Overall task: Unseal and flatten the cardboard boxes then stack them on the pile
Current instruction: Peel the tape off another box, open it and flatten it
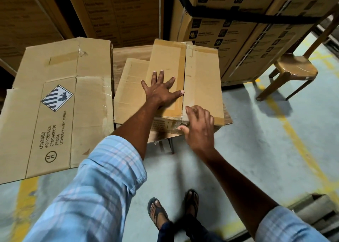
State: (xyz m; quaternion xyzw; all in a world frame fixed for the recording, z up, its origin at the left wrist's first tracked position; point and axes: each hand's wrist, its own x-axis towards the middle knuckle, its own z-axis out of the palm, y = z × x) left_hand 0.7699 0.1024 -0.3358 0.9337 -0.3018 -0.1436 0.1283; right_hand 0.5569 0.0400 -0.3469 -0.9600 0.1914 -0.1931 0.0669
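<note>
A sealed brown cardboard box (201,80) stands on a small wooden table (128,53), with brown tape along its top seam. My left hand (160,91) presses flat on the box's left top flap, fingers spread. My right hand (199,126) is at the box's near edge, fingers over the top and thumb on the taped front face where the seam tape wraps down. To the left lies a pile of flattened boxes (56,102); the top one carries a lithium battery label. A loose flat cardboard sheet (130,87) lies under the box's left side.
Tall stacks of printed cartons (236,36) stand behind the table and at the back left. A brown plastic chair (293,71) stands to the right on the grey floor with yellow lines. Another cardboard piece (315,212) lies at the bottom right. My sandalled feet (174,208) are below the table.
</note>
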